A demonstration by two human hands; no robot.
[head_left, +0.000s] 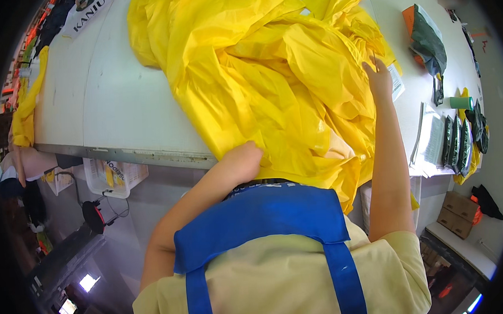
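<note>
A: Head view, what's up with the hands?

B: Left hand (245,162) is balled up, clamped on the near part of a crumpled yellow sheet (282,94). Right hand (380,81) is touching its right side, can't tell if it's pinching.

A: Where's the sheet?

B: Spread over the white table (125,95), spilling off the near edge lol. Papers (430,135) sit off to the right.

– what's the yellow sheeting (248,90) like?
– glossy, wrinkled, plastic-looking.
– and the table (125,95)?
– smooth top, with a scuffed metal-looking edge (145,155).
– the blue apron (260,218)?
– matt cloth, by its look.
</note>
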